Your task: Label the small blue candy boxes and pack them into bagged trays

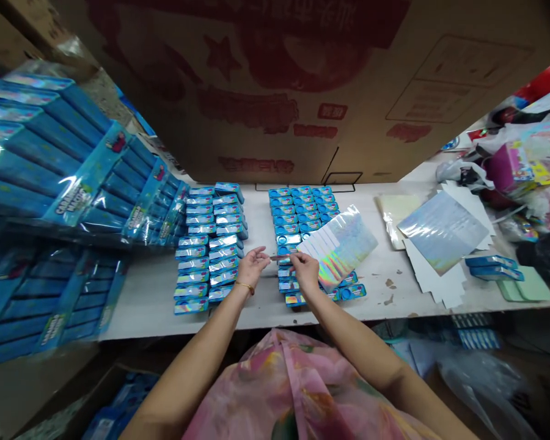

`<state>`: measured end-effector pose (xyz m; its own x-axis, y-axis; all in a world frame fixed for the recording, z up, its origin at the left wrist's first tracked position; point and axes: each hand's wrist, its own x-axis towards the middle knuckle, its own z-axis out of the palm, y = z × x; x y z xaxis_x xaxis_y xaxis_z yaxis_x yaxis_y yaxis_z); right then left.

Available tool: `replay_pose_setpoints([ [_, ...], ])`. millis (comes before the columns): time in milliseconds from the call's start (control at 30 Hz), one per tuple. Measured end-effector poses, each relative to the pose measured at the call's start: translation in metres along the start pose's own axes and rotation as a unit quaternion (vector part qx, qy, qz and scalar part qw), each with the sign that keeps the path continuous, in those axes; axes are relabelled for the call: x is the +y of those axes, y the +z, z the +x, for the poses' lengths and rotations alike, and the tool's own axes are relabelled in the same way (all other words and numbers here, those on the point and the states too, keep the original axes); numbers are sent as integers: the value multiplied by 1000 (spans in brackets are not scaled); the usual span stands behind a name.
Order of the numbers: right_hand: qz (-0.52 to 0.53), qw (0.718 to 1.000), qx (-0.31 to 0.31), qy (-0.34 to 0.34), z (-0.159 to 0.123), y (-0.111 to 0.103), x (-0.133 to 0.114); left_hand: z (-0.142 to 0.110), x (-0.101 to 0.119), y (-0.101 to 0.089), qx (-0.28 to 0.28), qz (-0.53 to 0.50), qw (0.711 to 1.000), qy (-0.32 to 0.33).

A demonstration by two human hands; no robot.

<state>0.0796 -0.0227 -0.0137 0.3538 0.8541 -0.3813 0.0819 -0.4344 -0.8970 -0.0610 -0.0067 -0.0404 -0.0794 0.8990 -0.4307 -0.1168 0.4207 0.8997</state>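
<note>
Pink floral garment [293,391]: fills the foreground below the near edge of the desk [149,302], forearms reaching over that edge from either side.
Thin strip [280,258]: suspended between the two hands, above the nearer part of the middle block of blue boxes [283,219]; too small to identify.
Strip's long axis: left to right, roughly parallel to the desk's near edge, one end toward each hand.
Right hand [306,269]: the nearer of the two, at the strip's right end, its fingers pinching that end between thumb and forefinger.
Left hand [252,267]: bracelet [245,285] at the wrist, fingertips meeting at the strip's left end; whether they grip it or merely touch it, cannot tell.
Shiny sheet [355,241]: just beyond the right hand, partly over the middle block, slanting from near left to far right, out of line with the strip.
Left block of blue boxes [192,266]: two columns beside the left hand, running from the far side toward the desk's near edge.
Cardboard box [371,110]: looms over the desk's far edge, red print upside down.
Silver sheet [444,229]: toward the desk's right end, well apart from both hands, partly over white cards [433,275].
</note>
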Motion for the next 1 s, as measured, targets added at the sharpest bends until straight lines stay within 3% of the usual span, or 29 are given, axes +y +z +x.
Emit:
replay_pose_setpoints([
  [200, -218, 968, 59, -106, 24, 6, 6, 35, -8, 3, 6, 57, 998, 8],
  [500, -434, 895, 8, -96, 33, 8, 5, 48, -25, 15, 23, 110, 994, 6],
  [633, -516, 848, -10, -121, 27, 1, 0, 45, -30, 18, 47, 166, 985, 18],
  [833, -648, 722, -147, -191, 18, -10, -6, 26, -33, 15, -1, 250, 965, 78],
  [900, -665, 704, -161, -190, 17, -13, -9, 21, -33, 12, -5, 276, 958, 81],
  [1000, -661, 705, -162, -199, 15, -23, -14, 10, -37, 9, 8, 306, 948, 85],
])
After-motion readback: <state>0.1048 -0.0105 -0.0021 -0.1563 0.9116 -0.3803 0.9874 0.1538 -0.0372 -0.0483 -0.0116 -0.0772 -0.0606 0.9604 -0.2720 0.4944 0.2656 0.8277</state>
